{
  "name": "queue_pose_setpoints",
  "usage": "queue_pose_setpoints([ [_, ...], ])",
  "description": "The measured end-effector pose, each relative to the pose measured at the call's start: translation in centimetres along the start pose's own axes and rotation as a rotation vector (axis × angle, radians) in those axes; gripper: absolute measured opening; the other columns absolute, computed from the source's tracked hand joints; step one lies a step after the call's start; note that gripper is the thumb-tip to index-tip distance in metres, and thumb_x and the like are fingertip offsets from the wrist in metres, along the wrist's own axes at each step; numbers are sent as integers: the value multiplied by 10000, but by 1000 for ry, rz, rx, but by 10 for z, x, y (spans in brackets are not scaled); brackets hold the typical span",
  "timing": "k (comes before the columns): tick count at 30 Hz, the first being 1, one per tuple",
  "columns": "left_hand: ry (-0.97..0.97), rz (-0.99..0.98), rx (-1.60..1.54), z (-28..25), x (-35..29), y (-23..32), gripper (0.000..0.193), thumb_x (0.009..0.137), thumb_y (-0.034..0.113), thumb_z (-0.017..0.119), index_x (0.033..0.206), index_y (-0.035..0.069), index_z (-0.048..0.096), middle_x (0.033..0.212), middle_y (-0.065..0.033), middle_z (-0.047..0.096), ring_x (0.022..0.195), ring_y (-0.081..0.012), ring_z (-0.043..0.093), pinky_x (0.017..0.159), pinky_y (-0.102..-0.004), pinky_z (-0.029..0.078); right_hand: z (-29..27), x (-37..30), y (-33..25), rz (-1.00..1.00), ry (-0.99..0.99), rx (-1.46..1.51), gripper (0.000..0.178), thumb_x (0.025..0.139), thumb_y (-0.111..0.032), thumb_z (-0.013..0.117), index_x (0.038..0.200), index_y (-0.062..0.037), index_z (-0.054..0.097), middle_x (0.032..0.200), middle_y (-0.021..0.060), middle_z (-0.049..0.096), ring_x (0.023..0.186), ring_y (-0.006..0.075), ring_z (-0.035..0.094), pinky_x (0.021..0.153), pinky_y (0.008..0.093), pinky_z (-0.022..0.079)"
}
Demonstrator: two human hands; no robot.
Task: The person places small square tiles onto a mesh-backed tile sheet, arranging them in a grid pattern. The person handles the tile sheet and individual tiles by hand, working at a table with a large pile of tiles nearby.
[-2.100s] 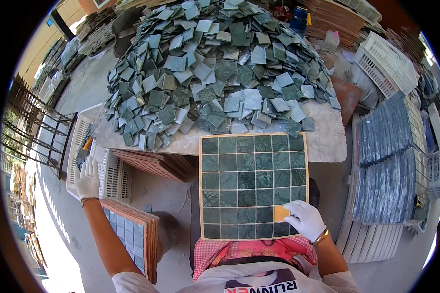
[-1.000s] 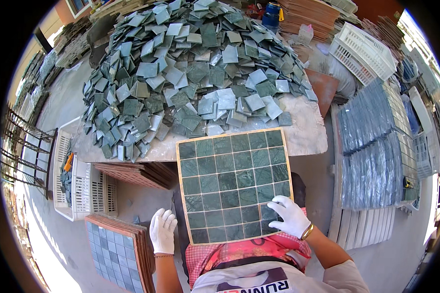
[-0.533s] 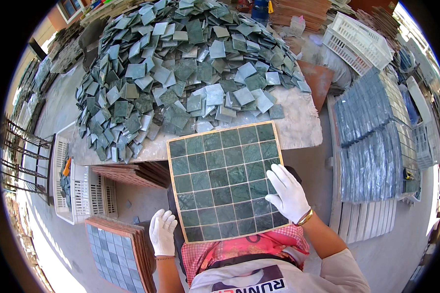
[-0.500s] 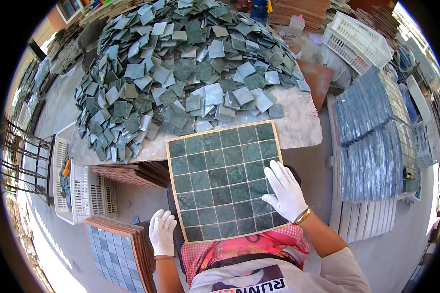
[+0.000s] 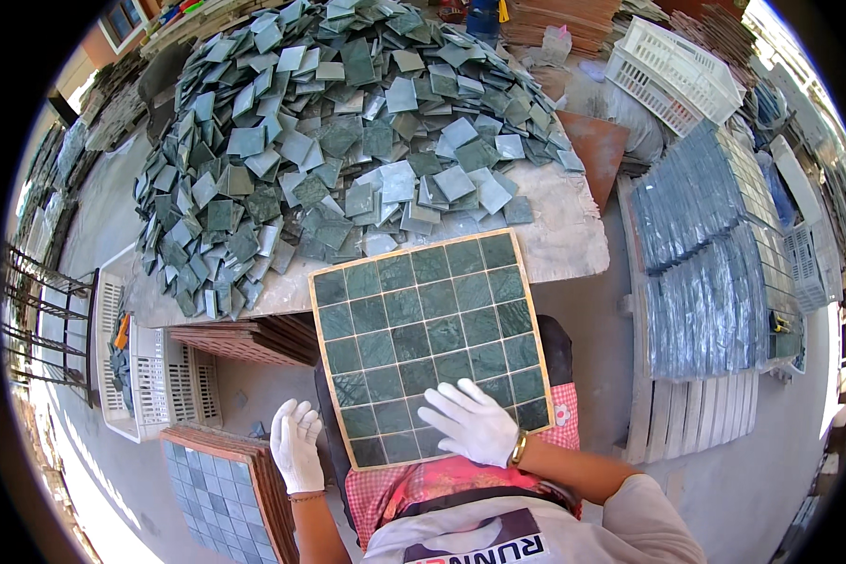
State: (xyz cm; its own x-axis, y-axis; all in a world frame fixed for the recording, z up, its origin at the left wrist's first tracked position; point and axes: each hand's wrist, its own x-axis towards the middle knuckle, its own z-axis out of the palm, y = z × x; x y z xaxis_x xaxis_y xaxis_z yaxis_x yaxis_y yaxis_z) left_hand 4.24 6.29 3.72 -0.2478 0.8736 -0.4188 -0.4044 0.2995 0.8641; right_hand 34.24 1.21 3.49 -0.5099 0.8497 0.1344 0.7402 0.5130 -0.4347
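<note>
A square wood-edged tray (image 5: 533, 324) filled with rows of dark green stone tiles (image 5: 414, 310) lies tilted, its far edge on the table and its near edge over my lap. My right hand (image 5: 475, 423), in a white glove with a gold-coloured band at the wrist, lies flat on the lower tiles with its fingers spread. Left of the tray, my left hand (image 5: 296, 444), also white-gloved, is raised with its fingers extended and holds nothing. It stays apart from the tray's left edge.
A big heap of loose green tiles (image 5: 348, 122) covers much of the table (image 5: 573, 226). At lower left stand a stack of tiled boards (image 5: 216, 489) and a white crate (image 5: 164, 376). Wrapped tile stacks (image 5: 700, 273) sit on a pallet at right, below another white crate (image 5: 677, 70).
My right hand has slid from the tray's right edge down and left onto its lower tiles. My left hand has shifted slightly left, still beside the tray.
</note>
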Motion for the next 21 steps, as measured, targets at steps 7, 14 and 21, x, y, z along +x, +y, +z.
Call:
queue_pose_setpoints([
  [7, 189, 26, -10, -38, 0, 5, 328, 960, 232, 536, 1189, -2, 549, 1060, -122, 625, 884, -175, 617, 773, -284, 503, -47, -73, 102, 632, 219, -394, 746, 839, -373, 617, 1417, 6, 337, 1483, 230, 292, 1365, 422, 269, 1118, 533, 195],
  [14, 0, 39, -61, -13, 1, -25, 282, 953, 155, 529, 1175, -17, 550, 1041, -131, 635, 866, -157, 622, 775, -278, 515, -30, -24, 49, 413, 150, -342, 809, 767, -432, 670, 1393, -12, 378, 1446, 231, 340, 1351, 407, 294, 1108, 545, 207],
  [21, -10, 52, -98, 9, 6, -19, 262, 937, 82, 503, 1159, -44, 557, 1050, -146, 630, 864, -158, 618, 773, -264, 510, 37, 58, -47, -344, -326, -193, 694, 835, -513, 563, 1385, -109, 436, 1433, 112, 401, 1351, 264, 327, 1128, 476, 206],
])
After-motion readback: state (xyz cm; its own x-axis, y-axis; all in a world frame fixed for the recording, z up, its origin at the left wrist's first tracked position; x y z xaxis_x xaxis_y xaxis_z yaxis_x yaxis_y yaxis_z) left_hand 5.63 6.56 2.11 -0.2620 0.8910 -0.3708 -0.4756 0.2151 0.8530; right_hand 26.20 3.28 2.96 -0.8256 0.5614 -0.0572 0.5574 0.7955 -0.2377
